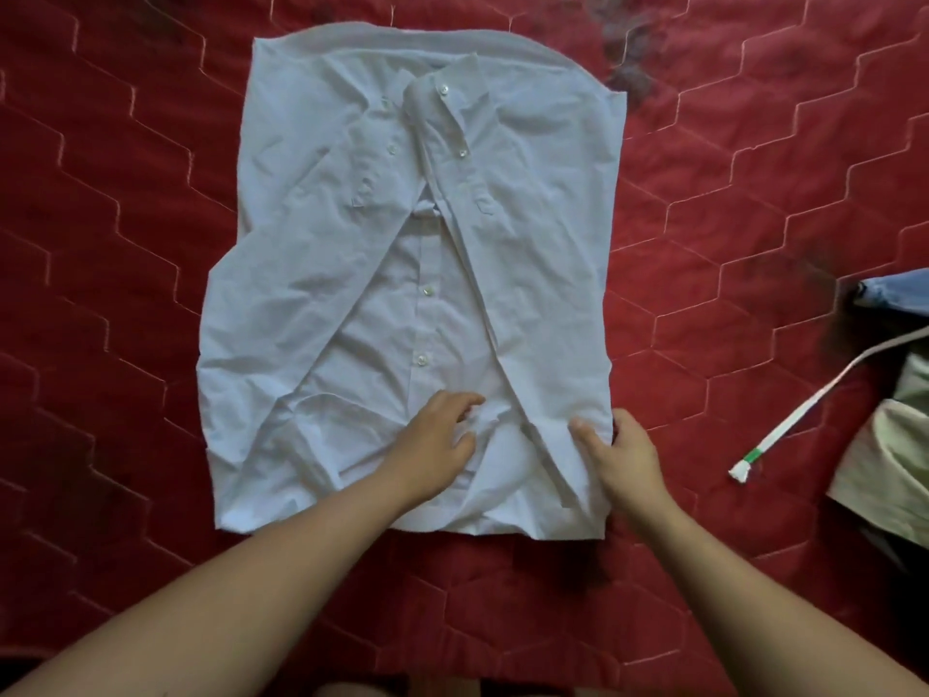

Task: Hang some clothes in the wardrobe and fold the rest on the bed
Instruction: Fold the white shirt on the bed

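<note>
Shirt (417,274) edge pinched by right hand (623,450)

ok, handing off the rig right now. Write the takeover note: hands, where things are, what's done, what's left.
Left hand: on the shirt near its near end, seems to pinch a crease.
Right hand: grips the shirt's near right edge, thumb on top.
Shirt: flat on the bed, both sides and sleeves folded in to a rough rectangle.
Done: side folds.
Left: probably fold it end to end, then the other clothes at the bed's right edge. The wardrobe is not in view.
</note>
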`<state>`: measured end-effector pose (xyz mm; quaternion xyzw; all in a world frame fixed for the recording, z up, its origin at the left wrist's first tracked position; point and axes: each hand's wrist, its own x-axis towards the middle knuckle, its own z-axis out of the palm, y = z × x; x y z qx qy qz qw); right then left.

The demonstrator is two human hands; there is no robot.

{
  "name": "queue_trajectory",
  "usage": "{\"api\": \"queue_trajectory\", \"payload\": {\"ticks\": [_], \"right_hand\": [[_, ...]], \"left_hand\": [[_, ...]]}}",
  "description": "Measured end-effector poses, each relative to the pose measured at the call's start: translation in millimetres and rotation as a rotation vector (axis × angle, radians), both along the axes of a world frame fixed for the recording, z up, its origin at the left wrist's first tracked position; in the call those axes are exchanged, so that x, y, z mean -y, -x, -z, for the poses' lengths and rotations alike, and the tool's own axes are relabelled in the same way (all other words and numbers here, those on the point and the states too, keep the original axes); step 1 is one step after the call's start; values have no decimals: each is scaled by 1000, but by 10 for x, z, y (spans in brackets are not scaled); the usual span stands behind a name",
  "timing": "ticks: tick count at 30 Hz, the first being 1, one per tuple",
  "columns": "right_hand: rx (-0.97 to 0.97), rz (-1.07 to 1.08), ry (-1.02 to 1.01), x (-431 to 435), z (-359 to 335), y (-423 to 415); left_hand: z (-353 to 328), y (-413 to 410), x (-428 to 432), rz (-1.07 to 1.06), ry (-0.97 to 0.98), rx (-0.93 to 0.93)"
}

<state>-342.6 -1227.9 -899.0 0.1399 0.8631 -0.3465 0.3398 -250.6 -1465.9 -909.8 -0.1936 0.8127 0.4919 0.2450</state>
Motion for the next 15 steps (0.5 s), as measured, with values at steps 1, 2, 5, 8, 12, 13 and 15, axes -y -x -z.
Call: {"api": "queue_trajectory", "payload": {"ticks": [1,2,5,8,12,13,15], "right_hand": [[-38,-6,-46,-2,-7,11],[-75,-16,-117,-28,-18,10],[-114,-34,-200,-149,-36,-52],[51,112,11,-200,-53,-165],[217,169,144,-259,-61,-311],[224,202,146,-263,-60,-333],[210,248,138,-243,-73,-344]], "left_hand": [[-16,-30,4,19,18,-4],[-33,-60,9,32,34,-14],[-96,-101,17,50,78,-89],[-179,-144,132,18,327,-246],[-265,-552,584,-381,653,-146],[-272,-720,737,-481,678,-74],[-266,-1041,1031,-605,678,35]]}}
